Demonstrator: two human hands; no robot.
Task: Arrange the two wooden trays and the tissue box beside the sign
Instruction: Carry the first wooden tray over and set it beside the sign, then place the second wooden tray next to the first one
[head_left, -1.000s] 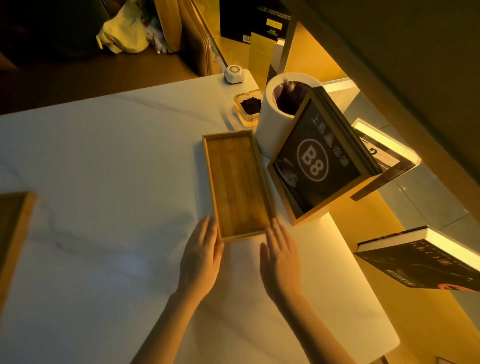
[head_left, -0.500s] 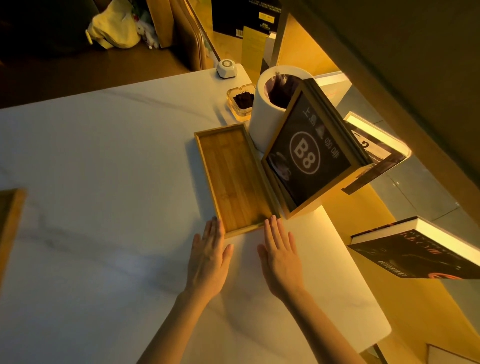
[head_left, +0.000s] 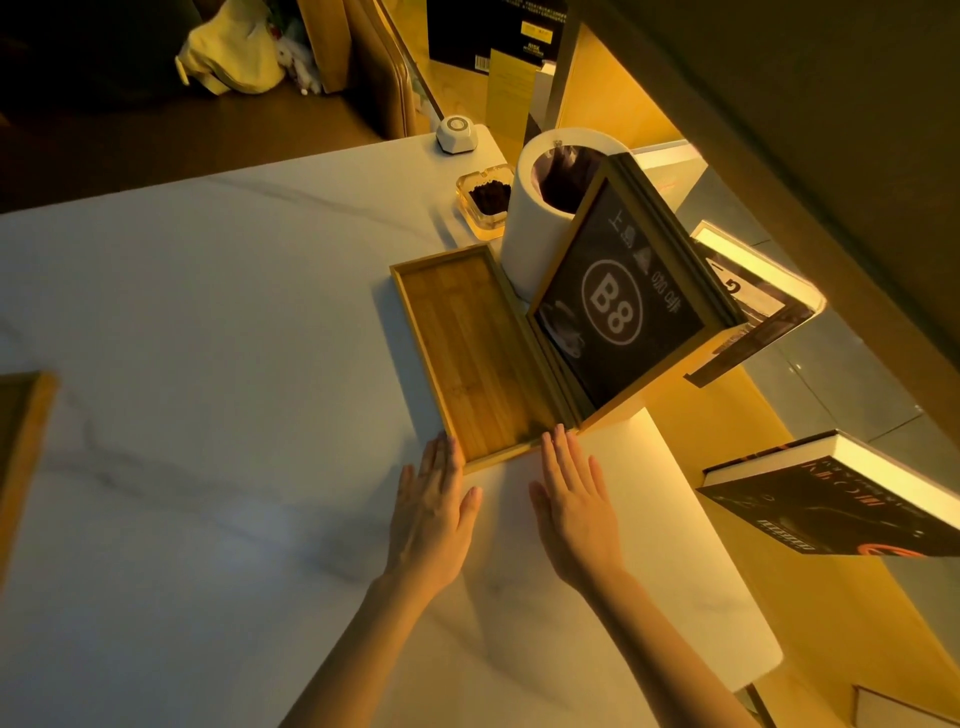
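Note:
A long wooden tray (head_left: 470, 348) lies on the white marble table (head_left: 208, 338), its right side against the base of the black "B8" sign (head_left: 618, 306) in a wooden frame. My left hand (head_left: 434, 512) lies flat with its fingertips at the tray's near left corner. My right hand (head_left: 576, 506) lies flat too, fingertips touching the tray's near right corner. Both hands hold nothing. A second wooden tray (head_left: 21, 452) shows partly at the left edge. I see no tissue box.
Behind the sign stands a white cylindrical bin (head_left: 545, 208), with a glass ashtray (head_left: 485, 200) and a small white call button (head_left: 456, 134) further back. The table's right edge runs close to the sign. Books (head_left: 841, 499) jut from the wall at right.
The tray slid right, up against the sign's base. Both hands followed it and flattened at its near end.

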